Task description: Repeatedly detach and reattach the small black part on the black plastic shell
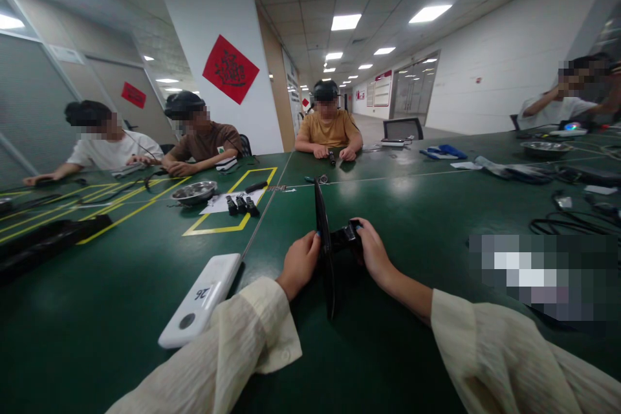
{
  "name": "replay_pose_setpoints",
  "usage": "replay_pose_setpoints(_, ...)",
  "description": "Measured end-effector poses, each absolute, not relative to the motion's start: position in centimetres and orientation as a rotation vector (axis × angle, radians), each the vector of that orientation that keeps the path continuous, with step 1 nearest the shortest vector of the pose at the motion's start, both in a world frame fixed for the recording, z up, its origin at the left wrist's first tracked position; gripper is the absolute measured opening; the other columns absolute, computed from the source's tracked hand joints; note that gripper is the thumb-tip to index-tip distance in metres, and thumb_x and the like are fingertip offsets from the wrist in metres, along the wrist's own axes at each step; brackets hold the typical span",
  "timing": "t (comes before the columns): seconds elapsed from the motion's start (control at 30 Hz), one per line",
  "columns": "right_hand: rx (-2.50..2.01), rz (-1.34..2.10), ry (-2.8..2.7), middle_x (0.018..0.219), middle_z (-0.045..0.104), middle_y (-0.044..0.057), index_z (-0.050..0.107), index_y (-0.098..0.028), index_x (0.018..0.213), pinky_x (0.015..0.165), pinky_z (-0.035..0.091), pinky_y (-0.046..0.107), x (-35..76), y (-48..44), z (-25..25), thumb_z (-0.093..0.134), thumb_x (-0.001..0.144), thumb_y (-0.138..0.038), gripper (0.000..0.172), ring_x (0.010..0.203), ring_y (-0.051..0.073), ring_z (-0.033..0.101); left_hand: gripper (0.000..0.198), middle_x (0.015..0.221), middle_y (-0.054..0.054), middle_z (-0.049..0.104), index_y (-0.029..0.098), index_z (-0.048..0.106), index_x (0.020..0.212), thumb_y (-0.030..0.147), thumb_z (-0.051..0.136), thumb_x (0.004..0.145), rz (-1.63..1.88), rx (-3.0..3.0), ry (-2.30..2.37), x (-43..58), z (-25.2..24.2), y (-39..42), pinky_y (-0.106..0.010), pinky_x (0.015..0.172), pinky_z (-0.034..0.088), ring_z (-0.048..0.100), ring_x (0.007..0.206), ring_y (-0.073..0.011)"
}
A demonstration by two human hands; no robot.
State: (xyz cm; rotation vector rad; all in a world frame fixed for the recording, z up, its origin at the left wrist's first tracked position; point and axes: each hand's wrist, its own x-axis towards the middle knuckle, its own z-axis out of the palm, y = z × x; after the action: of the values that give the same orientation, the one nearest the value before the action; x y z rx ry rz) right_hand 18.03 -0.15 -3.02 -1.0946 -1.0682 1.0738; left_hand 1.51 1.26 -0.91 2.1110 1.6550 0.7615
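My left hand is curled against the left face of a thin black panel that stands on edge on the green table. My right hand is wrapped round a black bracket-like part fixed to the panel's right side. Both hands are closed on this one assembly, close in front of me. Cream sleeves cover both forearms.
A white power bank lies left of my left arm. A steel bowl, paper and small black parts sit in a yellow-taped box. Cables lie at right. Several seated people work around the table; another bowl is far right.
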Motion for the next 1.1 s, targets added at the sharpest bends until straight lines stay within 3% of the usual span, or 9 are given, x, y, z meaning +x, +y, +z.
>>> replay_pose_setpoints(0.4, -1.095, 1.084, -1.067, 0.065, 0.049, -0.002, 0.051, -0.023, 0.105, 0.043, 0.032, 0.024, 18.08, -0.12, -3.2, 0.039, 0.078, -0.039, 0.033, 0.051, 0.013, 0.045, 0.04, 0.069, -0.007, 0.065, 0.014, 0.059, 0.059, 0.028, 0.036, 0.089, 0.73, 2.054, 1.643, 1.53, -0.62, 0.94, -0.023, 0.06, 0.038, 0.056, 0.065, -0.0158)
replay_pose_setpoints(0.6, -1.099, 1.021, -1.082, 0.067, 0.049, -0.002, 0.052, -0.022, 0.103, 0.049, 0.035, 0.026, 18.13, 0.29, -3.63, 0.039, 0.078, -0.037, 0.032, 0.055, 0.014, 0.045, 0.036, 0.065, -0.006, 0.061, 0.013, 0.06, 0.059, 0.021, 0.037, 0.086, 0.655, 2.072, 1.692, 1.68, -0.28, 0.89, -0.023, 0.058, 0.035, 0.05, 0.061, -0.0137)
replay_pose_setpoints(0.8, -1.088, 1.06, -1.076, 0.067, 0.05, -0.002, 0.052, -0.023, 0.104, 0.052, 0.037, 0.027, 18.15, 0.12, -3.42, 0.039, 0.078, -0.038, 0.033, 0.057, 0.015, 0.047, 0.044, 0.053, -0.003, 0.053, 0.012, 0.057, 0.052, 0.027, 0.036, 0.087, 0.664, 2.035, 1.701, 1.74, -0.07, 0.87, -0.022, 0.054, 0.033, 0.047, 0.054, -0.0124)
replay_pose_setpoints(0.97, -1.082, 1.094, -1.063, 0.068, 0.05, -0.002, 0.051, -0.023, 0.104, 0.05, 0.037, 0.027, 18.12, -0.01, -3.28, 0.039, 0.079, -0.039, 0.031, 0.057, 0.015, 0.047, 0.047, 0.065, -0.008, 0.061, 0.012, 0.063, 0.062, 0.031, 0.031, 0.09, 0.561, 2.145, 1.772, 1.66, -0.22, 0.82, -0.024, 0.057, 0.034, 0.055, 0.063, -0.0158)
replay_pose_setpoints(1.1, -1.05, 1.064, -1.061, 0.077, 0.053, 0.001, 0.052, -0.024, 0.103, 0.055, 0.042, 0.028, 18.09, 0.01, -3.45, 0.04, 0.081, -0.043, 0.032, 0.069, 0.017, 0.052, 0.045, 0.076, -0.012, 0.066, 0.013, 0.066, 0.07, 0.031, 0.03, 0.09, 0.467, 2.175, 1.828, 1.56, -0.16, 0.63, -0.026, 0.061, 0.036, 0.06, 0.073, -0.0196)
